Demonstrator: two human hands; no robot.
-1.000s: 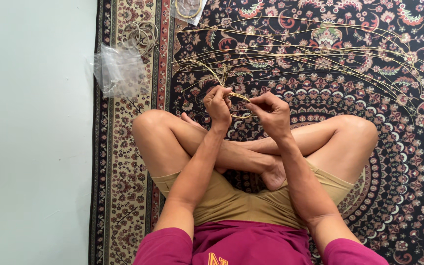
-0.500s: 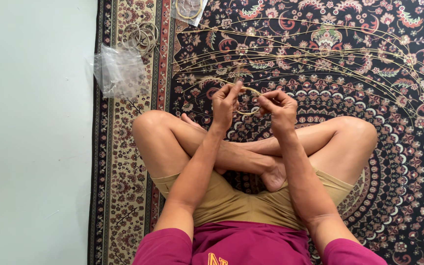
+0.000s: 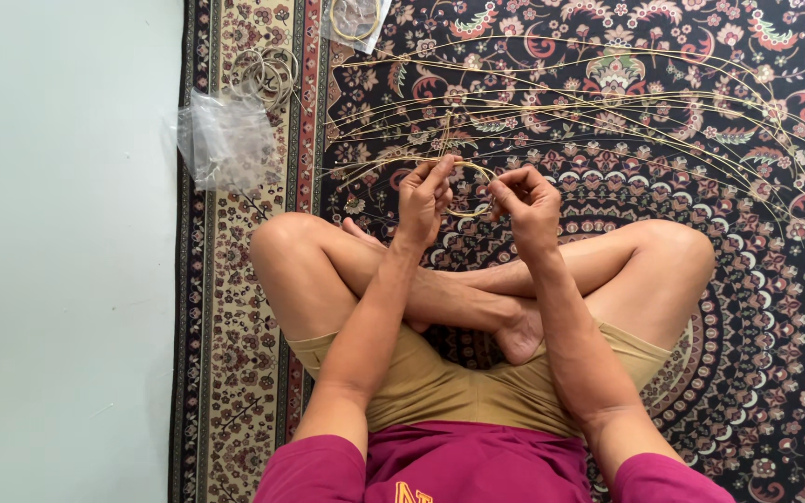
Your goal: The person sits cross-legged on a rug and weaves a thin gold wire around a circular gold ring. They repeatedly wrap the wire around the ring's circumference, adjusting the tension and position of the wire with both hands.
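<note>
Person sits cross-legged on a patterned rug (image 3: 747, 391), hands raised just above the crossed shins. Left hand (image 3: 424, 197) pinches the left side of a small cane ring (image 3: 473, 191); right hand (image 3: 525, 203) pinches its right side, fingers curled in. Ring sits between the two hands, over the rug just ahead of the knees. Both hands grasping, neither free.

Edges and room: rug's left border runs down beside the left knee; past it is bare pale floor (image 3: 58, 279), wide and open. Ahead of the hands the rug is covered by a fan of long thin cane strips (image 3: 607, 102) spreading up and to the right, reaching the right frame edge. Open rug to the right of the right knee.

Versus half a second ago: hands sit a little closer together, the ring looks more closed into a loop, the loose end is less visible. A second ago the left hand was higher and a strand trailed off up-left. Legs, strips and other items unchanged.

Around: clear plastic bag (image 3: 225, 140) on the rug border, well left of the hands. Pile of finished rings (image 3: 263, 74) just above it. Another clear packet with a ring inside (image 3: 356, 19) at the top edge. Nearest obstacle is the strip ends, just beyond the fingertips.
</note>
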